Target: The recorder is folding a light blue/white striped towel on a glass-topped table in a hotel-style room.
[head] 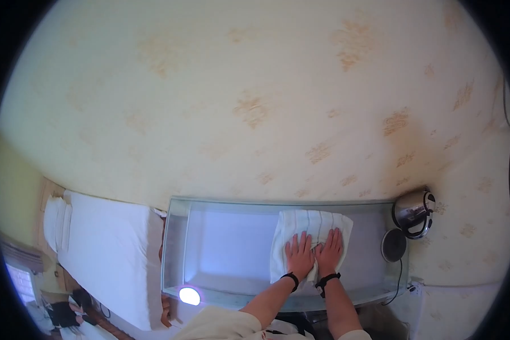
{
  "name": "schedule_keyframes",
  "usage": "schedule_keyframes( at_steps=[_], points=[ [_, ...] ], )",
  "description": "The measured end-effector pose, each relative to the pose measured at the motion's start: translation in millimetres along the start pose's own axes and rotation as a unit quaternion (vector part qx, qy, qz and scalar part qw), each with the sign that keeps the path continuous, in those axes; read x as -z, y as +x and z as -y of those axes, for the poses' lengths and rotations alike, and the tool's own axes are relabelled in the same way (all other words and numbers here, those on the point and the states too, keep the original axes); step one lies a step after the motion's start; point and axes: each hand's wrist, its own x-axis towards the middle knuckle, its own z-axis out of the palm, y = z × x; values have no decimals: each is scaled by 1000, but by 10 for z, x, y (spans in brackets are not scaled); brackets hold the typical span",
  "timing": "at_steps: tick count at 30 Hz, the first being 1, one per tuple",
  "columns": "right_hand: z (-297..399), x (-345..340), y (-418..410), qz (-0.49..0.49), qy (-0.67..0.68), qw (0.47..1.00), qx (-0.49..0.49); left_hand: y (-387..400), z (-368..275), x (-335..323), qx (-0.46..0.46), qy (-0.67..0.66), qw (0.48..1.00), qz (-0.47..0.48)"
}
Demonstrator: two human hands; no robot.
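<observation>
A white striped cloth [297,221] lies spread on the glass top of a long desk or table [233,242], right of its middle. My left hand [300,255] rests on the cloth with the palm down and the fingers apart. Close beside it, my right hand [329,251] presses flat on the cloth's right part, its fingers nearly together. Between the two hands the cloth is wrinkled. Each wrist wears a black band. Neither hand grips anything that shows.
A metal electric kettle [412,212] and its round black base [394,245] with a cord stand at the glass top's right end. A patterned papered wall [255,127] rises behind. To the left is a bed with white sheets [106,246]. Another person [63,313] is at the lower left.
</observation>
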Motion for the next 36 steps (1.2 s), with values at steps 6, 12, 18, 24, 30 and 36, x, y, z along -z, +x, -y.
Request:
schedule_keyframes(
  at_steps=[6,12,18,24,30,36],
  points=[
    [-175,-205,696,-24,-9,1000,-3,716,-178,-183,19,35,999,-26],
    [-326,-402,1118,-19,9,1000,-11,1157,-278,-371,40,46,997,-46],
    [-320,-395,1237,-16,46,998,-37,1294,-243,-463,48,66,996,-28],
    [-379,-306,1199,-11,78,997,-13,1289,-253,-471,23,71,997,-25],
    [-473,119,291,-9,58,998,-37,425,-327,-280,-70,71,995,14],
    [-407,407,-743,-37,32,996,-75,-610,-376,-31,-136,56,989,8]
  ],
)
